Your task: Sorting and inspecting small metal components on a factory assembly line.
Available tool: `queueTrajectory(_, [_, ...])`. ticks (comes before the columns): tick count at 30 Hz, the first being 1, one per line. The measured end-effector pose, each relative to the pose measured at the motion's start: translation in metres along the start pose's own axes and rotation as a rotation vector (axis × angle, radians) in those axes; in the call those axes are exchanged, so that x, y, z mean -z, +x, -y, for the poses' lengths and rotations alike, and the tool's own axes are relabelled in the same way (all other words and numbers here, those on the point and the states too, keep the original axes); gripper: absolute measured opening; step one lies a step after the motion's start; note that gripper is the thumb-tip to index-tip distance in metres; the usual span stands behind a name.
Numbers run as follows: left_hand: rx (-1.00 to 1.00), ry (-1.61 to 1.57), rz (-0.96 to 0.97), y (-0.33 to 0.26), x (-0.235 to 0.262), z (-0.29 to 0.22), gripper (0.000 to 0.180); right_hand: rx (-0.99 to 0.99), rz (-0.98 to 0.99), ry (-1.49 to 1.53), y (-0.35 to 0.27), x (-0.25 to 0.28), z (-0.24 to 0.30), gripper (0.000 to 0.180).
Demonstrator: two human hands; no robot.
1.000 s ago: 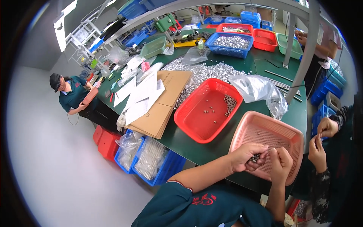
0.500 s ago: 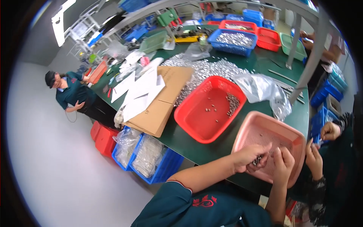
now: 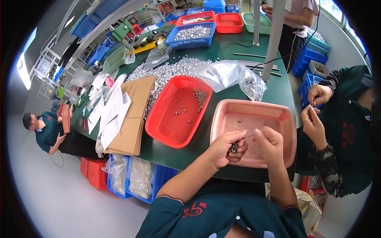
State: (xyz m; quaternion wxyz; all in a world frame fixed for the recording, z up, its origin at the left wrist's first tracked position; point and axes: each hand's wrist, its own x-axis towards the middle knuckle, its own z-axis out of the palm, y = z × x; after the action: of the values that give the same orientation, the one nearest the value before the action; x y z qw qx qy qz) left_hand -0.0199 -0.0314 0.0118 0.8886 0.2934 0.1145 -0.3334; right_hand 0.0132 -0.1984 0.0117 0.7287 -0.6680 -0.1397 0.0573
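Note:
My left hand [image 3: 223, 151] is cupped closed around a cluster of small dark metal parts [image 3: 233, 147]. Its thumb and forefinger meet the tip of a thin, rod-like piece [image 3: 249, 137]. My right hand [image 3: 271, 146] pinches that piece's other end; its kind is too small to make out. Both hands hover over the near side of a pink perforated tray [image 3: 293, 137], which has a few small parts on its bottom. Left of it stands a red basket [image 3: 168, 133] with similar small metal pieces, most heaped in its far right corner.
Silvery parts [image 3: 174, 67] lie heaped beyond the red basket, beside a clear plastic bag [image 3: 218, 75]. Flattened cardboard [image 3: 133, 103] and papers [image 3: 113, 113] cover the left. A co-worker's hands [image 3: 315, 107] are close by on the right. A metal post [image 3: 274, 43] rises at the back right.
The view has turned, so the trays appear further left. My hands have come together, with the thin piece now visible between their fingertips. The person at far left now holds a red bin upright.

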Motion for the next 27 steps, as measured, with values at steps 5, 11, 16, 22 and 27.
queueTrajectory(5, [-0.114,0.107,-0.121,-0.007,-0.004,0.000,0.031,0.243,0.052,-0.352,0.000,-0.002,0.008,0.020])
queueTrajectory(11, [-0.119,0.138,-0.130,-0.006,-0.008,0.008,0.029,-0.025,0.036,-0.024,-0.006,0.000,0.005,0.019])
queueTrajectory(16, [-0.140,0.212,-0.127,-0.010,-0.006,0.008,0.028,0.088,0.121,-0.250,-0.004,0.006,0.008,0.020])
queueTrajectory(22, [-0.129,0.179,-0.032,-0.013,-0.010,0.008,0.029,-0.076,-0.055,0.024,-0.002,0.013,0.014,0.022])
queueTrajectory(27, [-0.126,-0.068,-0.092,-0.022,0.001,-0.001,0.030,0.050,-0.009,-0.119,-0.005,0.016,0.013,0.022])
